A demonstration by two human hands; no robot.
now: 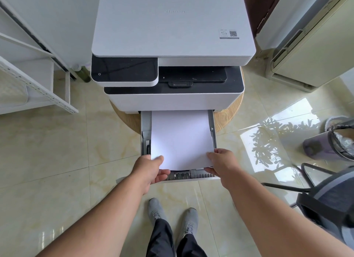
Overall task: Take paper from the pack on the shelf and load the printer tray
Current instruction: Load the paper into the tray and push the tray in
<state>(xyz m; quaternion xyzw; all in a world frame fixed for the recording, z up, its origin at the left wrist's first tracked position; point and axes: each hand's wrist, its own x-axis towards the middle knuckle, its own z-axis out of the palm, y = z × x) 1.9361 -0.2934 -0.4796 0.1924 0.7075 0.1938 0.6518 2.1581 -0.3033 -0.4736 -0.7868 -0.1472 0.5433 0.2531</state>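
A white printer (172,36) stands on a round wooden stool. Its grey paper tray (145,134) is pulled out toward me. A stack of white paper (181,136) lies inside the tray, its far end under the printer body and its near end raised a little. My left hand (151,170) grips the stack's near left corner, thumb on top. At the near right corner my right hand (220,164) holds the stack the same way. The paper pack is out of view.
A white metal shelf (28,88) stands at the left. An air conditioner unit (316,46) is at the right back. A waste bin (333,141) and a dark office chair (325,199) sit at the right. My feet are on the tiled floor below the tray.
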